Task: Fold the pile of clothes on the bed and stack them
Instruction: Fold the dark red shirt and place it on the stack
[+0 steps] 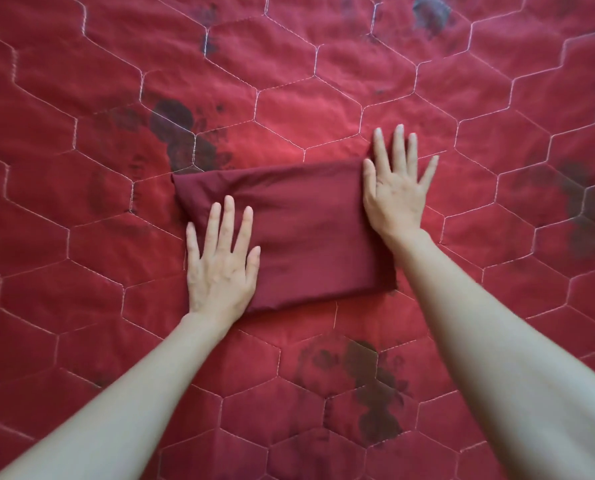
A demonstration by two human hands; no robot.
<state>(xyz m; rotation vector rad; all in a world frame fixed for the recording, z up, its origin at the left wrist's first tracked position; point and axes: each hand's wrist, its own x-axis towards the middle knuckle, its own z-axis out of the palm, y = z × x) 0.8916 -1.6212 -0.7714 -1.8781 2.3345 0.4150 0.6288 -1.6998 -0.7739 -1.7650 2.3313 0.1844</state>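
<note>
Both hands, left hand (pixel 221 268) and right hand (pixel 396 192), press flat the folded maroon cloth (pixel 309 237)

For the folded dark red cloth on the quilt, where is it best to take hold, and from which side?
Probably the two short ends of the folded dark red cloth, sliding fingers under from left and right. It lies flat as a layered rectangle on the red quilted bedcover, so lifting both ends together should keep the layers from slipping. The left hand and right hand already press flat there.

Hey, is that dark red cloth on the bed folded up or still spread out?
Folded. The dark red cloth lies as a compact rectangle on the quilt, with the left hand and right hand flat on it.
</note>
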